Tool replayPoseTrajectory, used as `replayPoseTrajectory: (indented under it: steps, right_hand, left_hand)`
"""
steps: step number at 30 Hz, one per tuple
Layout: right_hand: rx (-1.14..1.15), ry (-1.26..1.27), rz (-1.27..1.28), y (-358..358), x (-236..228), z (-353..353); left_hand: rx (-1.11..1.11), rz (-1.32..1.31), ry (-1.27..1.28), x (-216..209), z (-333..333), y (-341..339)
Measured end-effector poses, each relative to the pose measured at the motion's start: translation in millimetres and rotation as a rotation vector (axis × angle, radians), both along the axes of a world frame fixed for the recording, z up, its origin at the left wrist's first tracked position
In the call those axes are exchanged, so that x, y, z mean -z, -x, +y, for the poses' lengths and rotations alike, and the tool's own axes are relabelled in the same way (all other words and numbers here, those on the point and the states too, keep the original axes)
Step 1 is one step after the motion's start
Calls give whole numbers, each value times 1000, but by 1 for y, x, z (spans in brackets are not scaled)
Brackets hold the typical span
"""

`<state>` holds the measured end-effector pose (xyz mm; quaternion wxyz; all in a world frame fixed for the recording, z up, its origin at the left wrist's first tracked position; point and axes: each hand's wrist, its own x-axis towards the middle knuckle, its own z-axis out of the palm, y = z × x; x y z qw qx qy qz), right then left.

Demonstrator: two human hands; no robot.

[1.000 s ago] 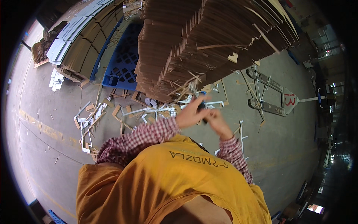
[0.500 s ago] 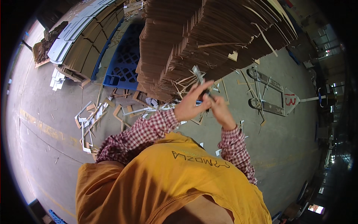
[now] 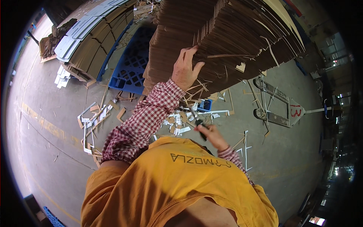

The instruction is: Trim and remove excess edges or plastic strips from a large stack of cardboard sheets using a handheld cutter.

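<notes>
My left hand (image 3: 184,69) reaches up to the face of a tall stack of brown cardboard sheets (image 3: 177,41). Its fingers are apart and lie against the sheet edges, with nothing held in them. Lower and to the right, my right hand (image 3: 214,137) is closed around the black handle of a hand tool (image 3: 203,130). A narrow metal part of this tool points up and left, toward the bottom of the stack; its exact kind is unclear. Thin torn cardboard strips (image 3: 202,86) stick out from the stack's lower edge, between my hands.
White and brown scraps (image 3: 177,122) litter the floor, with cut strips (image 3: 90,121) further left. A small blue bin (image 3: 205,105) sits below the stack. A blue pallet (image 3: 124,81) and a second cardboard stack (image 3: 94,45) stand left. At right is a pallet jack (image 3: 278,117).
My hands, close together before, have separated. The left has gone up to the stack and spread its fingers; the right has drawn down toward my body with the tool.
</notes>
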<state>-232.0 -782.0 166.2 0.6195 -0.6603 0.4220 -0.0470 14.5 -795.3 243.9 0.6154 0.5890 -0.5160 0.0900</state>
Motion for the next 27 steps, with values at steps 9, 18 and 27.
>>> replayPoseTrajectory:
  steps: [9,18,27]
  right_hand:
    - [210,169,-275,-29,-65,-61]
    - [74,196,-115,35,-44,-40]
    - [170,88,-336,-37,-76,-69]
  left_hand:
    - [-125,-154,75,8,-19,-14]
    - [172,-436,-160,39,3,24]
    - [-195,-86,45,-13,-5,13]
